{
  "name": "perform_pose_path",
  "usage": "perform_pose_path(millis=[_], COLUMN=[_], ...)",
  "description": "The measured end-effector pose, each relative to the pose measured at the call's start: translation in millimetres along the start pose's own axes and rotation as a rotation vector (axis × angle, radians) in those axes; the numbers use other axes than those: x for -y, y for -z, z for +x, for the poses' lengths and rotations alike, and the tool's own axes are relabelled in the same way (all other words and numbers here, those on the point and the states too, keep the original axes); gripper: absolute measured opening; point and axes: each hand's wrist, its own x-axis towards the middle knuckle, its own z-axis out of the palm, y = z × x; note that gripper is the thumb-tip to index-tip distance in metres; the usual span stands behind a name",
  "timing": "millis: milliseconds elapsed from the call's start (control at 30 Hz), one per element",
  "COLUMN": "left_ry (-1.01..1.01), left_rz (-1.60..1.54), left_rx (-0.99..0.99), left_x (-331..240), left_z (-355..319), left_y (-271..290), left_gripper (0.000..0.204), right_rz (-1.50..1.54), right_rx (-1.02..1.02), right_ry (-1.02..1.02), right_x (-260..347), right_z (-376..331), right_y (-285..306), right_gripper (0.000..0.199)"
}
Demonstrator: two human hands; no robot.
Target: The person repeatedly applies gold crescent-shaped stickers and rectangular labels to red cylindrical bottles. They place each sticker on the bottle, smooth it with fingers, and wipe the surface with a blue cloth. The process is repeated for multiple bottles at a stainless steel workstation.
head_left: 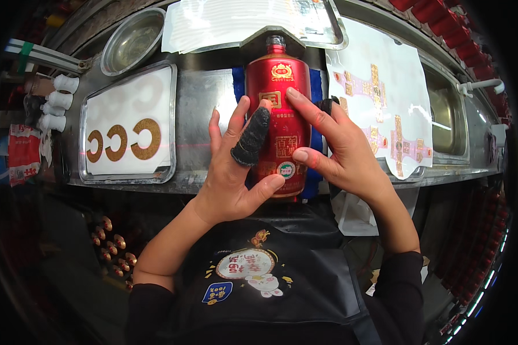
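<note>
A glossy red bottle [277, 129] with gold decals lies on its back in front of me, its dark neck pointing away against a dark metal holder. My left hand [231, 158] is spread at its left side. The left index finger wears a black wrap [252, 137] and its tip touches the bottle beside a square gold decal [270, 100]. My left thumb rests near the bottle's lower end. From the right, my right hand [342, 144] lays its outstretched index finger and thumb on the bottle's face. Another right finger, with a black cover [327, 106], extends past the bottle's side.
Left of the bottle stands a metal tray [170, 123] with gold C-shaped decals on white sheet. A metal bowl [133, 41] sits behind it. At right, a decal sheet [380, 57] lies near a sink [450, 123]. White spools [57, 103] stand far left.
</note>
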Motion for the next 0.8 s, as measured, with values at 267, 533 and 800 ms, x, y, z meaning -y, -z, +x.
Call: perform_pose_path(millis=[267,533,800], left_ry=[0.045,0.005,-0.003], left_rz=[-0.307,-0.251,-0.169], left_rx=[0.005,0.017,0.022], left_x=[13,20,15], left_z=[-8,-9,-8], left_y=[6,-1,1], left_gripper=[0.075,0.081,0.082], right_rz=[0.156,0.139,0.091], right_rx=[-0.031,-0.082,-0.099], right_ry=[-0.051,0.108,0.098], right_x=[-4,-15,-11], right_z=[-19,-26,-25], right_y=[-1,-17,-14], right_gripper=[0.063,0.075,0.076])
